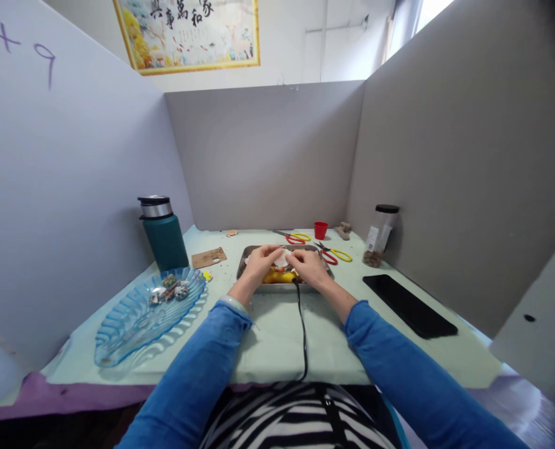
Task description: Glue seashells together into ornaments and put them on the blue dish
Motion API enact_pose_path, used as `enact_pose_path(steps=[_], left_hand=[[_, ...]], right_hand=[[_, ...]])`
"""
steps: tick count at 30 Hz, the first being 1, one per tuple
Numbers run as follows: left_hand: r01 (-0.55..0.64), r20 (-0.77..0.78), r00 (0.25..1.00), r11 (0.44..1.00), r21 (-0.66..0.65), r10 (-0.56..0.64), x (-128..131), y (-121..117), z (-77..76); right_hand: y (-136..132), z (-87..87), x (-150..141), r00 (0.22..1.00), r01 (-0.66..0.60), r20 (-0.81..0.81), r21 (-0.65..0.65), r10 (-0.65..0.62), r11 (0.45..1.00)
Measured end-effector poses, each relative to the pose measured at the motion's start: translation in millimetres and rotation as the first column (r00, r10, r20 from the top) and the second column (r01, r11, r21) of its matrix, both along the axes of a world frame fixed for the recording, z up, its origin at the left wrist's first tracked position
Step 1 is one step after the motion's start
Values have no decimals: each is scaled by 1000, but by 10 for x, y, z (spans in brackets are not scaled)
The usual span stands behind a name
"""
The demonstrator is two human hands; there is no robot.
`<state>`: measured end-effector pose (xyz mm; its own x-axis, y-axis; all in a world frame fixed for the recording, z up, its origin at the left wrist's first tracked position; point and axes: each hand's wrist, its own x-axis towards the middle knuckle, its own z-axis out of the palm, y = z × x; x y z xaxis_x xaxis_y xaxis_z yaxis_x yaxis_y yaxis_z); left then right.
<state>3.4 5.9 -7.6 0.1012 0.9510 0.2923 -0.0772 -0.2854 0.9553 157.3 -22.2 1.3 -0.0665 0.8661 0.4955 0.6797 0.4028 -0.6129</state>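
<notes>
My left hand and my right hand meet over a metal tray at the middle of the table. Together they pinch a small white piece held between their fingertips. Something yellow and orange lies in the tray just under the hands; I cannot make out what it is. A black cable runs from the tray towards my body.
A blue glass dish with several small pieces sits front left, beside a green flask. Two scissors, a red cup, a clear jar and a black phone lie around. Grey partitions wall three sides.
</notes>
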Motion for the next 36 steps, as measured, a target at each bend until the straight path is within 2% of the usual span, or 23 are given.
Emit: enact_pose_path(steps=[16,28,36], left_hand=[[40,2,999,998,43,-40,1,22,-1],[4,-28,1000,999,53,-3,0,26,-6],[-44,-64,997,996,77,49,-11,22,-6]], right_hand=[[-19,23,6,1000,4,-18,-15,-5,1000],[-19,20,2,1000,11,9,-2,-11,1000],[30,-27,-5,999,-41,17,21,40,999]])
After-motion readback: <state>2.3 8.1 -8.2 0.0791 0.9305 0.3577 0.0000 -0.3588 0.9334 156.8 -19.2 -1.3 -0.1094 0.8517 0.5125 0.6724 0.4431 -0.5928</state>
